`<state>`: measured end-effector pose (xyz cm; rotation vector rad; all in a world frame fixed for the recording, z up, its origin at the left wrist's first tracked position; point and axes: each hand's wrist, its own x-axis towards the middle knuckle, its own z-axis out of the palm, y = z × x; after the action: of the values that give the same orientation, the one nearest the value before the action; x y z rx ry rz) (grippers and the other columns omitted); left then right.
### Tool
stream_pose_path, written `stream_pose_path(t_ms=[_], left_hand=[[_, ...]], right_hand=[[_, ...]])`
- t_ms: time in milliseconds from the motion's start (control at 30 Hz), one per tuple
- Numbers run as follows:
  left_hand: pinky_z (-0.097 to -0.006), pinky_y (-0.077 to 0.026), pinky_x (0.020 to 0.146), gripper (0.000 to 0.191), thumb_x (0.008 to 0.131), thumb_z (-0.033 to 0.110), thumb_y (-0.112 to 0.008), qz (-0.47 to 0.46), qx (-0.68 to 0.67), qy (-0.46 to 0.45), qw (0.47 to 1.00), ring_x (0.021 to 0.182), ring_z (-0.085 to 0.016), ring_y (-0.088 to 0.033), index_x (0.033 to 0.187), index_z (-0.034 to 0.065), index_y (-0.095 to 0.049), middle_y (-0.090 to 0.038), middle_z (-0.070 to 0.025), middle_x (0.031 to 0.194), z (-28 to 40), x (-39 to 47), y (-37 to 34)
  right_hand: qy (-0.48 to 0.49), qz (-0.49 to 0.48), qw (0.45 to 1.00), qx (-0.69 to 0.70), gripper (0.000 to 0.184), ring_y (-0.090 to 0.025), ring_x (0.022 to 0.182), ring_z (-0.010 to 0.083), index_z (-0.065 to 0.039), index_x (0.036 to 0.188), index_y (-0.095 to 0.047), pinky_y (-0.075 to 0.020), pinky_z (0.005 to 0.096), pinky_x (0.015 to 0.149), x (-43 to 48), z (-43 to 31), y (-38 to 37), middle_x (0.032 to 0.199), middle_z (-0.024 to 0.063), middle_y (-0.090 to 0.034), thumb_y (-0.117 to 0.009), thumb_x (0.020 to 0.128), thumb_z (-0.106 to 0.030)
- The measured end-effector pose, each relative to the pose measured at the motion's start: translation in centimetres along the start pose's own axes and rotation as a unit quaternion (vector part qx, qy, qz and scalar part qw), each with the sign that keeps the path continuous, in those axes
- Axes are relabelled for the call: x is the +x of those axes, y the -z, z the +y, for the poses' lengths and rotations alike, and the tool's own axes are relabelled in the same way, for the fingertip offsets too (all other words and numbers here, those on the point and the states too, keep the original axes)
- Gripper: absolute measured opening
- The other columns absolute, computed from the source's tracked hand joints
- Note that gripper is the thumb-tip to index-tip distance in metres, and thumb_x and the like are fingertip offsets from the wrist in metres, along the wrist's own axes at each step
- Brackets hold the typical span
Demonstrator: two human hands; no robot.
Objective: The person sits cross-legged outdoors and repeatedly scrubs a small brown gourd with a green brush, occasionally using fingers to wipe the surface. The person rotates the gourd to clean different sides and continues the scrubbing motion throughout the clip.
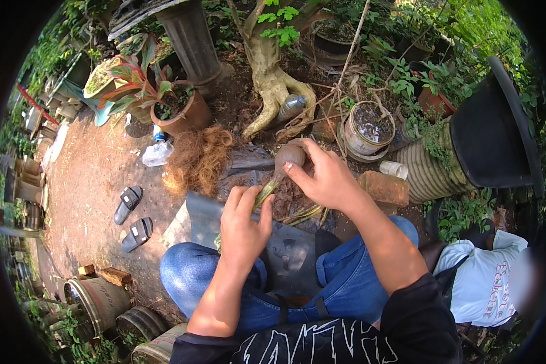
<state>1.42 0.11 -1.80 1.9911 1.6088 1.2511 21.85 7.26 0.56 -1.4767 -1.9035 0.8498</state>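
A rounded brown ball (289, 156), seemingly packed soil or fibre, sits at the base of a yellow-green plant stem (267, 189). Fingers and thumb of my right hand (325, 175) clasp the ball from the right. My left hand (245, 223) pinches the stem below it, and a bit of green leaf (218, 243) shows beside that hand. Under both hands, a dark rubbery sheet (291, 261) lies between my jeans-clad legs. Beyond it are brown fibrous material (289, 198) and loose green-yellow stems (307, 214) on dark plastic (248, 161).
Coconut fibre (202, 157) is heaped at left, near a clear plastic bag (158, 154) and sandals (136, 234). A brick (383, 187), a paint bucket (368, 127) and a large black pot (491, 132) stand right. Another person in a light shirt (480, 277) sits close by.
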Motion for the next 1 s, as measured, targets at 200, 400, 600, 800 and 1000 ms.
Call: stream_pose_path(t_ms=[200,400,600,800,1000], left_hand=[[-0.0432,-0.05,0.076,0.023,0.089,0.007,-0.082,0.001,0.041,-0.026,0.999,0.09,-0.032,-0.068,0.11,0.0011,-0.074,-0.069,-0.0113,0.1,-0.19,-0.11,-0.1],[-0.04,-0.045,0.072,0.022,0.087,0.008,-0.084,0.036,0.055,-0.047,0.997,0.085,-0.027,-0.065,0.107,0.0038,-0.076,-0.068,-0.0057,0.093,-0.25,0.04,-0.06],[-0.0411,-0.047,0.069,0.022,0.084,0.003,-0.086,0.024,0.025,-0.026,0.999,0.078,-0.027,-0.063,0.104,0.0046,-0.077,-0.063,-0.0073,0.085,-0.36,-0.08,0.15],[-0.0399,-0.051,0.059,0.024,0.083,-0.001,-0.085,0.039,0.012,-0.023,0.999,0.066,-0.027,-0.062,0.105,0.0039,-0.076,-0.059,-0.0096,0.082,-0.06,0.04,0.12],[-0.0384,-0.052,0.057,0.023,0.085,-0.001,-0.085,0.025,0.019,0.011,0.999,0.065,-0.026,-0.065,0.105,0.004,-0.076,-0.06,-0.0092,0.085,0.39,0.0,0.2]], right_hand=[[0.062,0.002,0.998,-0.007,0.06,-0.075,0.101,0.048,0.0,0.137,-0.06,-0.0594,0.053,0.088,-0.17,-0.04,0.11,0.105,0.027,-0.078,-0.071,0.099,-0.045],[0.011,0.06,0.995,0.08,0.06,-0.076,0.101,0.0462,0.0,0.13,-0.066,-0.06,0.0511,0.087,-0.08,-0.37,-0.15,0.104,0.0261,-0.078,-0.076,0.095,-0.048],[0.094,0.042,0.995,0.004,0.055,-0.076,0.1,0.0463,0.001,0.132,-0.067,-0.0601,0.0498,0.086,-0.22,-0.34,-0.4,0.101,0.0266,-0.078,-0.07,0.101,-0.044],[-0.004,0.011,0.994,0.105,0.059,-0.076,0.098,0.0465,0.001,0.135,-0.065,-0.0599,0.0498,0.086,-0.04,-0.26,-0.25,0.1,0.0266,-0.078,-0.074,0.099,-0.045],[0.04,-0.002,0.998,0.043,0.062,-0.076,0.105,0.0446,0.004,0.14,-0.061,-0.0591,0.0471,0.091,-0.11,-0.2,-0.45,0.11,0.0278,-0.077,-0.073,0.101,-0.042]])
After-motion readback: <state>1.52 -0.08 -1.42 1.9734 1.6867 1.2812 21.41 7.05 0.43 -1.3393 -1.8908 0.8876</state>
